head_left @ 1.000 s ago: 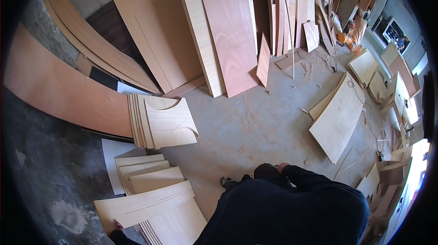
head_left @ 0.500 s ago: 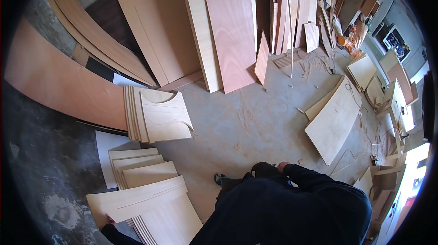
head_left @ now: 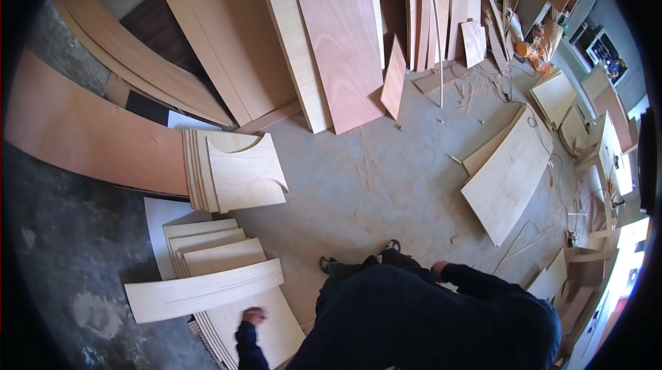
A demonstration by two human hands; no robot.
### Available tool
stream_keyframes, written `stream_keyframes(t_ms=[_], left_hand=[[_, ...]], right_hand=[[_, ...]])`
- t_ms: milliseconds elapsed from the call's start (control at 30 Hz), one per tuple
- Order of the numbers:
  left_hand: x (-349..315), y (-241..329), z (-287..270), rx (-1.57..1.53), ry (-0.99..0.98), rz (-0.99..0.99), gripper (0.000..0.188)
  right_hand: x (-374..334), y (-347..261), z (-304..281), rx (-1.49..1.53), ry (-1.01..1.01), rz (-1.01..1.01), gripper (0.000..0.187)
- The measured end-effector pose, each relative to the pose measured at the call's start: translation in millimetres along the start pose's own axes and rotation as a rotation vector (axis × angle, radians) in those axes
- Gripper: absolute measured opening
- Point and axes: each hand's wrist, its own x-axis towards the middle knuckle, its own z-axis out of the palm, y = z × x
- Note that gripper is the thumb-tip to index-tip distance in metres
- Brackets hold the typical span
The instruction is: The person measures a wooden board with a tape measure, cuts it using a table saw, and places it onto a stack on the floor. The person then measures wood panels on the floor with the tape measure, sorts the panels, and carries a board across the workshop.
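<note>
Plywood fills most of the frame. Low and left of centre, the person's left hand lies on the top sheet of a fanned stack of pale plywood sheets, fingers curled loosely against the wood; whether they grip an edge or merely rest there cannot be told. Just above that hand a long curved plywood strip lies across the stack, running toward the left edge. Above the strip sits a second stack of pale rectangular pieces on a white board. Further up, left of centre, a pile of panels with scooped corners rests against a big brown bent sheet. The right hand shows only as a small patch at the end of a dark sleeve, right of centre near the lower edge, close to the person's body; its fingers are too hidden to tell their state. Tall boards lean across the top of the frame, and a light panel lies on the dusty concrete floor at right
</note>
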Motion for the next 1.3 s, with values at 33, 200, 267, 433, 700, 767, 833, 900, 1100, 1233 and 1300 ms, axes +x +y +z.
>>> stream_keyframes(t_ms=[33,200,267,433,700,767,833,900,1100,1233,1300], left_hand=[[31,57,19,-0.554,-0.145,-0.225,0.013],[95,189,152,-0.362,-0.518,-0.302,0.031],[119,250,35,-0.405,-0.554,-0.327,0.037],[114,316,-30,-0.498,-0.309,-0.269,0.020],[151,378,-70,-0.379,-0.277,-0.302,0.028],[146,367,-56,-0.321,-0.342,-0.322,0.031],[153,373,-76,-0.291,-0.332,-0.364,0.031],[168,371,-67,-0.282,-0.302,-0.373,0.031],[211,312,39,-0.274,-0.309,-0.548,0.034],[210,269,65,-0.436,-0.280,-0.438,0.039],[241,301,38,-0.442,-0.422,-0.335,0.041]], right_hand=[[-8,10,15,0.045,-0.068,-0.035,0.038],[-14,84,-36,-0.127,-0.301,-0.165,0.037],[10,118,-63,-0.310,-0.340,-0.201,0.037],[47,152,-103,-0.584,-0.445,-0.372,0.038],[27,244,-62,-0.494,-0.428,-0.381,0.040],[5,267,-37,-0.380,-0.387,-0.328,0.040],[-23,291,5,-0.240,-0.328,-0.263,0.041],[-44,304,38,-0.129,-0.294,-0.216,0.041],[-69,304,88,0.102,-0.181,-0.159,0.042],[-65,284,88,0.218,-0.110,-0.173,0.043],[-55,284,84,0.266,-0.079,-0.149,0.044]])
